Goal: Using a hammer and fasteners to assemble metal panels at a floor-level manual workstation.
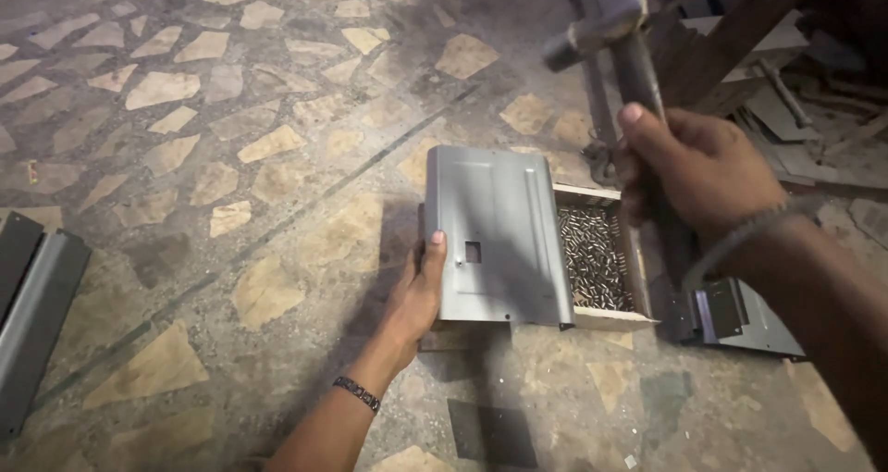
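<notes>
Hammer point(618, 30) raised (right hand point(703, 171)); left hand point(418, 291) flat.

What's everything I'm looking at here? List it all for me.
metal plate: one, grey, with a small square hole, lying over the wooden box
wooden box: one, pale, centre floor, full of small silvery metal pieces
hammer: one, dark metal, raised at top right
metal sheets: a few, grey, floor at right
metal channel: one, grey, left edge
stone floor: tan and grey mosaic
left hand: presses the plate's left edge
right hand: grips the hammer handle
</notes>
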